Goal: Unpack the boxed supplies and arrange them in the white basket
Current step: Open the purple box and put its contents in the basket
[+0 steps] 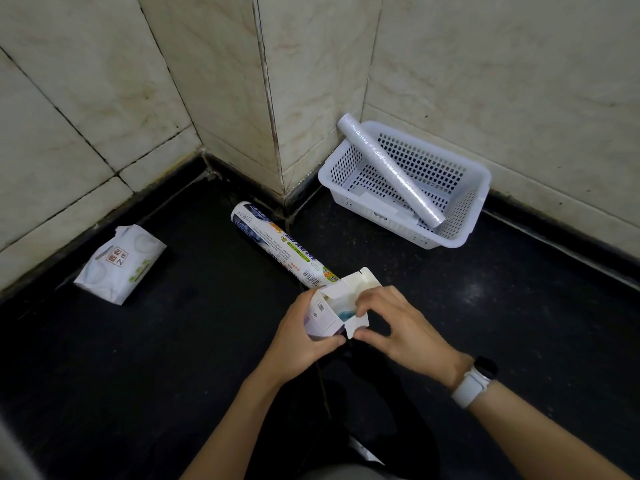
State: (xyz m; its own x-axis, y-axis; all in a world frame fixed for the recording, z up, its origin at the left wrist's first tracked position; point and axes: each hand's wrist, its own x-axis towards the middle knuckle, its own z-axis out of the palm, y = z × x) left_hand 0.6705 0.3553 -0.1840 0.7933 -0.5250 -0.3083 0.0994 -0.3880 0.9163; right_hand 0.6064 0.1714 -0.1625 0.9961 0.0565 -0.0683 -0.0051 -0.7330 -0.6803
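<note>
Head view: I see the left hand (304, 336) clamped round a small box (329, 315) over the floor to steady it — right hand (394, 327) fingers pinch its open flap. One roll (391, 168) lies in the basket (450, 237).

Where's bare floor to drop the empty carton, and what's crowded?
Free: dark floor between the white wipes pack and the printed wrap tube; also right of the right hand, below the white perforated basket. Crowded: around the small white carton in the left hand, tube end close behind; the clear film roll spans the basket diagonally.
</note>
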